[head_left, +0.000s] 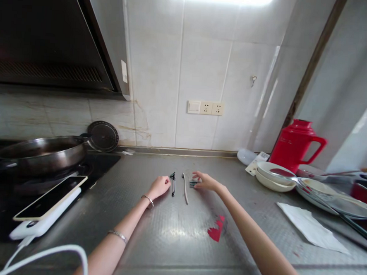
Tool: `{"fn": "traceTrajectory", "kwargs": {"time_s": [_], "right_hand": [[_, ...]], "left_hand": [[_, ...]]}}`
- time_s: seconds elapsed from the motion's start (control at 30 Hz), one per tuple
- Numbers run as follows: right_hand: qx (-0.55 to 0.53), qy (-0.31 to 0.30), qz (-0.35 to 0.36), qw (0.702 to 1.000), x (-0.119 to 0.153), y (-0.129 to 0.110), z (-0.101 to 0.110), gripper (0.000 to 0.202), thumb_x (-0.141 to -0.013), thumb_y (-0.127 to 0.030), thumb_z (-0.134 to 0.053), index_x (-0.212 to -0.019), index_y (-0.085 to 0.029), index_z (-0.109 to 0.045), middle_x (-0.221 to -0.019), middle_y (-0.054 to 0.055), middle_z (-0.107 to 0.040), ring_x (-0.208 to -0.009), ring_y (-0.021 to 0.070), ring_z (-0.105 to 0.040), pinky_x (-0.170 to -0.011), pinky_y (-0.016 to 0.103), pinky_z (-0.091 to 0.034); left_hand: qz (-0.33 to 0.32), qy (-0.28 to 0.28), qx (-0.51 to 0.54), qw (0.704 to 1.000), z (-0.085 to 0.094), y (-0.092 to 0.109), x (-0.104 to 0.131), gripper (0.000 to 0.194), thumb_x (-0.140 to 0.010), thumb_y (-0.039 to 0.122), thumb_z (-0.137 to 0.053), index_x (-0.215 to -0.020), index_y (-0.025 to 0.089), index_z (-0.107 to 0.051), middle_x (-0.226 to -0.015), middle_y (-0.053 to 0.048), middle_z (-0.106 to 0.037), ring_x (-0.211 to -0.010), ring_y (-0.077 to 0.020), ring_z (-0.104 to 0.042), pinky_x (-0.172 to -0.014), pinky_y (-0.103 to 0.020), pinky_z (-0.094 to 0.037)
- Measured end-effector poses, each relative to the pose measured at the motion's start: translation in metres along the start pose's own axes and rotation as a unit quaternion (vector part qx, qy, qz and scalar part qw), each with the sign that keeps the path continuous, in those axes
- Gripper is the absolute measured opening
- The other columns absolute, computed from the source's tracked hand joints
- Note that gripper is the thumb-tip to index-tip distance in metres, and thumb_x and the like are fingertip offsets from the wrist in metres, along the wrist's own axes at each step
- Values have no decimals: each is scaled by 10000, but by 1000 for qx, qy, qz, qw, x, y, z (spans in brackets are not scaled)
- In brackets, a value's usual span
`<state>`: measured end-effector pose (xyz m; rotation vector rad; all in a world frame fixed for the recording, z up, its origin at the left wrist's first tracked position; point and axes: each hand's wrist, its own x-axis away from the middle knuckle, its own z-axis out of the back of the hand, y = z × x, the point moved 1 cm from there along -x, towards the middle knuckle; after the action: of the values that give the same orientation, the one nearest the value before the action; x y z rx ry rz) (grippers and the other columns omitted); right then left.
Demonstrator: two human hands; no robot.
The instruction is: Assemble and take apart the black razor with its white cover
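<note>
On the metal counter (pixel 152 243), a small black-and-silver tool (pixel 173 186), like a razor, lies just right of my left hand (pixel 161 186). The fingers of that hand are curled in beside it, and whether they hold anything is hidden. A thin pale stick-like item (pixel 185 189) lies between my two hands. My right hand (pixel 204 181) reaches over a small dark green item in clear material (pixel 193 183), its fingers spread around it. Whether the fingertips touch this item cannot be made out.
A steel pan (pixel 42 156) and a phone on a white power bank (pixel 53 198) with a cable are at the left. To the right stand a red thermos (pixel 293 146), stacked bowls (pixel 274 182), plates and a white napkin (pixel 313 226). A red patch (pixel 217 229) marks the counter.
</note>
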<state>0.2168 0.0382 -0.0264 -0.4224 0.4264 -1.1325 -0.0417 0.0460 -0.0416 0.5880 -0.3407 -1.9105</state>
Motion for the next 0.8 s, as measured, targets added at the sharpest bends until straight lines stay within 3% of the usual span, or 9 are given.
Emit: {"fn": "traceTrajectory", "kwargs": {"time_s": [0.13, 0.33, 0.47, 0.63, 0.8], "right_hand": [[-6, -1, -1, 1000, -4, 3, -5, 683, -645, -177, -675, -1282, -167, -430, -1138, 89, -622, -868, 167, -595, -795, 293, -444], [-22, 1, 1, 1000, -4, 6, -11, 733, -667, -172, -648, -1341, -175, -360, -1147, 79, -615, -825, 149, -580, -794, 280, -435], [-12, 37, -4, 999, -2, 0, -10, 770, -645, -209, -679, -1344, -170, -358, -1168, 109, -587, -794, 140, -571, -762, 268, -432], [58, 127, -69, 988, 5, -24, -7, 339, -739, -394, -597, -998, -175, -611, -875, 64, -652, -718, 144, -566, -642, 236, -392], [116, 73, -122, 983, 8, -50, -23, 255, -767, -393, -541, -717, -171, -657, -732, 61, -666, -673, 145, -579, -557, 213, -332]], "left_hand": [[9, 2, -12, 1000, 0, 3, 1, 237, -810, 251, -433, -754, 153, -641, -766, -72, -683, -693, -146, -599, -620, -230, -368], [46, -20, -108, 993, 3, 25, 13, 437, -782, 560, -440, -790, 167, -631, -813, -114, -683, -773, -240, -633, -639, -294, -400], [58, -41, -160, 984, 7, 39, 21, 461, -792, 564, -419, -849, 163, -639, -879, -140, -681, -866, -269, -636, -695, -318, -425], [68, -52, -195, 977, 7, 46, 25, 394, -840, 445, -386, -868, 162, -658, -937, -139, -681, -902, -263, -637, -718, -323, -450], [51, -59, -207, 975, 4, 50, 26, 380, -839, 400, -385, -918, 155, -666, -974, -155, -675, -914, -277, -635, -736, -356, -465]]}}
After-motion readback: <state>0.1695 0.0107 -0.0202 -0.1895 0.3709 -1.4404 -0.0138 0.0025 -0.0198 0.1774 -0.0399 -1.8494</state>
